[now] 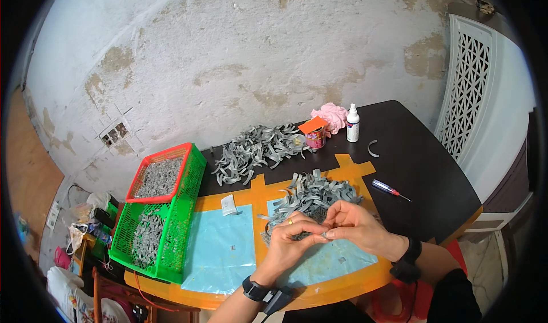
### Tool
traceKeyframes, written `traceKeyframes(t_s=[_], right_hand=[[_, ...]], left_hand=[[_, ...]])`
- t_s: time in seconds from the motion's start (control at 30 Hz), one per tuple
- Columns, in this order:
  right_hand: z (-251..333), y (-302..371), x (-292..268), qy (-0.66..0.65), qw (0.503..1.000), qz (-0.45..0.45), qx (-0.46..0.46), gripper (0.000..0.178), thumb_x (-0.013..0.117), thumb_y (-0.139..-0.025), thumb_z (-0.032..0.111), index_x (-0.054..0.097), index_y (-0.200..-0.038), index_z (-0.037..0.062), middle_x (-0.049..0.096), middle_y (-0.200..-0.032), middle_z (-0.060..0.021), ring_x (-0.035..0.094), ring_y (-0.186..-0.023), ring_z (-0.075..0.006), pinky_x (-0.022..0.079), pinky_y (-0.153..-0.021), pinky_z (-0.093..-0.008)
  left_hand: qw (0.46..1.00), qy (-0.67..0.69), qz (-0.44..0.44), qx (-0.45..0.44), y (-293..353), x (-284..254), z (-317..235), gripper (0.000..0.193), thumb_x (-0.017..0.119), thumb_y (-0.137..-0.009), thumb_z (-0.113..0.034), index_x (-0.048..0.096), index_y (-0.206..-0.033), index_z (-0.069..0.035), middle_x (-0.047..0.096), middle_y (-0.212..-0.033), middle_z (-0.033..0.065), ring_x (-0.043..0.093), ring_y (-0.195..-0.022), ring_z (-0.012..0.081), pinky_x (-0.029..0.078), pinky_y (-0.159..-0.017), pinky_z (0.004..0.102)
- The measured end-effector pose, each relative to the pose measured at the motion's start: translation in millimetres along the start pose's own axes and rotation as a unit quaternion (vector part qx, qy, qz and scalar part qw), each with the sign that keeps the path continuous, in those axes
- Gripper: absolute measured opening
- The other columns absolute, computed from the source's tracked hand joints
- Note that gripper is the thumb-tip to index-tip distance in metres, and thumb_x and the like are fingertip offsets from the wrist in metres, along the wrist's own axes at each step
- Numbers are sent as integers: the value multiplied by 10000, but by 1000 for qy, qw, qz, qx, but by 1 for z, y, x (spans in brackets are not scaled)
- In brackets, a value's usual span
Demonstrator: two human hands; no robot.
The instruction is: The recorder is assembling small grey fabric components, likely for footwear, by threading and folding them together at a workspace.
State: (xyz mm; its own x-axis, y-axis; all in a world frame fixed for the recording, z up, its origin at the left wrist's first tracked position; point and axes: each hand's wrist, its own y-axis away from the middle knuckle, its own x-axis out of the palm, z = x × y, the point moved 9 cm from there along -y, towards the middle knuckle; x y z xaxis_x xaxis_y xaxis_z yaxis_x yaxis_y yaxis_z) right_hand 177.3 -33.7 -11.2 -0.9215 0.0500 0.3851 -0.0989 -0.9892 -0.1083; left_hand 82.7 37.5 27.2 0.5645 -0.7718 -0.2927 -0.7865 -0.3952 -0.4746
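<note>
My left hand (292, 240) and my right hand (361, 230) meet above the near part of the table. Thumb and fingers of both are pinched together on a small grey piece (324, 234), mostly covered by the fingertips; its exact kind cannot be made out. Just beyond them lies a heap of curved grey strips (311, 193), partly hidden behind the hands. Underneath is a light blue sheet (319, 269), fixed to the table with orange tape (268, 193). Each wrist wears a black band.
To the left, a green basket (181, 240) holds small grey pieces, with a red basket (130, 199) of similar pieces resting on it. More strips (251, 151) lie along the wall. A can (314, 138), pink cloth (333, 116), spray bottle (353, 126) and screwdriver (388, 188) stand or lie farther right.
</note>
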Motion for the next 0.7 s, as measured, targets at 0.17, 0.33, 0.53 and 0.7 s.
traceKeyframes(t_s=[0.17, 0.33, 0.53, 0.7], right_hand=[[5, 1, 2, -4, 1000, 7, -7, 254, 627, -845, -16, 478, -1045, 31, 587, -979, -59, 582, -925, -133, 479, -806, -275], [4, 1, 7, -38, 999, 12, 5, 253, 628, -840, -20, 479, -1038, 30, 585, -966, -58, 586, -912, -133, 480, -802, -274], [-2, 2, 8, -68, 997, 20, -8, 231, 619, -839, -17, 482, -1019, 30, 586, -956, -58, 591, -891, -127, 472, -794, -270], [0, 3, 13, -69, 997, 14, -11, 212, 610, -845, -7, 481, -1008, 35, 584, -952, -52, 583, -874, -121, 465, -794, -262]], left_hand=[[999, -17, -9, 35, -2, -3, -5, 205, 808, -645, -37, 723, -830, -65, 667, -820, 14, 565, -818, 158, 425, -794, 310], [999, 5, -9, 34, -1, -3, -6, 218, 820, -622, -38, 726, -817, -65, 652, -810, 5, 546, -838, 162, 420, -798, 313], [999, 23, 2, 25, 0, 2, -5, 215, 822, -618, -31, 725, -808, -60, 644, -803, 7, 550, -840, 166, 420, -801, 319], [1000, 7, 2, 26, 0, 1, -3, 208, 820, -630, -45, 729, -816, -65, 643, -806, 4, 553, -843, 163, 431, -797, 310]])
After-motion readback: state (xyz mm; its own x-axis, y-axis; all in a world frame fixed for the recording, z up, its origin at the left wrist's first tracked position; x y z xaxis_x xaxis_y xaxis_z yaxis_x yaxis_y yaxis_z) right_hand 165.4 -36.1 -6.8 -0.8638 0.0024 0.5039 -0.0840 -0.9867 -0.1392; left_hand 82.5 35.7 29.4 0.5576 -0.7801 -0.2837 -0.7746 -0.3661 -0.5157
